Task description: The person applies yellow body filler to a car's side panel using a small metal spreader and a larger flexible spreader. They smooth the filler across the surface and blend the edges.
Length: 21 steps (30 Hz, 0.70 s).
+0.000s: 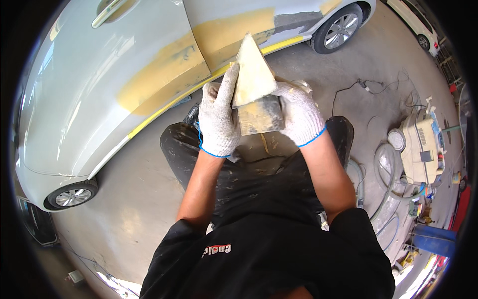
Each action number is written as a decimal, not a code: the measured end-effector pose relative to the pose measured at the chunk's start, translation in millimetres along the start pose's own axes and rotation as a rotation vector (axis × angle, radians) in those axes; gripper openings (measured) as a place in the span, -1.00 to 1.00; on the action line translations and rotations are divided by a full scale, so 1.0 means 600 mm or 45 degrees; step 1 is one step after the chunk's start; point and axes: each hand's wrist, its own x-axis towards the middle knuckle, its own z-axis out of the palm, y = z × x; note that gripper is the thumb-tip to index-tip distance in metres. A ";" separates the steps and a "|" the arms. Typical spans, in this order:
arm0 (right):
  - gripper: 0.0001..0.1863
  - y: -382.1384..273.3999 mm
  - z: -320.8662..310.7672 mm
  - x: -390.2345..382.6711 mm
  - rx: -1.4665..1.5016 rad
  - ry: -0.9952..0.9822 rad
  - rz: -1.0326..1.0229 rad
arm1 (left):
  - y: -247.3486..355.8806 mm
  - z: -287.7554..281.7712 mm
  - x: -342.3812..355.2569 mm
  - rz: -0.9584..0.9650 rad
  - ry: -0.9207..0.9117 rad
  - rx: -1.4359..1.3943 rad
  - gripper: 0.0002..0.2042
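In front of my knees both hands are raised, wearing white knit gloves with blue cuffs. My left hand [219, 117] is closed along the left edge of a cream, pointed piece that looks like folded sandpaper [254, 74]. My right hand [300, 112] is closed on the right side of a tan, dark-smudged block, seemingly a sanding block [260, 116]. The sheet's lower edge meets the block's top. My right fingertips are partly hidden behind these things. Beyond them stands a silver car [69, 104], with yellowish filler patches [159, 79] across its doors and a yellow strip along the sill.
A beige wheeled machine [419, 144] with a coiled grey hose [383, 164] stands at the right. A dark cable [343, 90] lies on the floor beyond my right hand. A dark power tool [191, 114] is by my left knee. A white car [416, 22] is at the far right.
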 end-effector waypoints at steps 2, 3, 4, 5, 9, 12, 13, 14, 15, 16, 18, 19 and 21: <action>-0.58 0.010 0.027 -0.003 0.153 -0.109 -0.056 | -0.018 0.017 -0.014 -0.085 -0.016 0.027 -0.24; -0.58 0.001 0.030 -0.008 0.204 -0.194 -0.049 | -0.024 0.021 -0.028 -0.093 -0.009 0.096 -0.22; -0.60 -0.004 0.024 -0.006 0.212 -0.157 -0.078 | -0.017 0.027 -0.033 -0.101 -0.004 0.146 -0.20; -0.62 -0.008 0.019 -0.004 0.218 -0.121 -0.105 | -0.008 0.029 -0.040 -0.219 -0.079 0.136 -0.21; -0.65 -0.034 0.018 -0.003 0.170 0.172 -0.286 | -0.045 0.048 -0.083 -0.234 -0.291 0.052 -0.26; -0.61 -0.057 0.020 -0.001 -0.335 0.198 -0.921 | -0.050 0.028 -0.083 -0.813 -0.339 -0.882 -0.43; -0.63 -0.067 0.002 0.005 -0.343 0.194 -0.936 | -0.019 -0.003 -0.058 -0.994 -0.405 -0.961 -0.49; -0.63 -0.067 0.003 0.005 -0.363 0.094 -0.985 | 0.007 -0.036 -0.037 -1.185 -0.459 -1.022 -0.54; -0.63 -0.064 0.012 0.009 -0.373 -0.024 -1.031 | 0.008 -0.056 -0.027 -1.283 -0.646 -0.934 -0.57; -0.62 -0.053 0.021 0.007 -0.309 0.001 -0.894 | 0.022 -0.055 -0.029 -1.091 -0.539 -0.950 -0.62; -0.65 -0.037 0.037 0.010 -0.332 -0.187 -0.772 | 0.015 -0.043 -0.034 -0.912 -0.478 -0.953 -0.69; -0.65 -0.041 0.031 0.010 -0.663 -0.154 -0.764 | 0.013 -0.045 -0.033 -0.868 -0.461 -0.935 -0.69; -0.66 -0.053 0.004 0.011 -1.307 -0.086 -0.731 | 0.007 -0.051 -0.035 -0.835 -0.411 -0.905 -0.69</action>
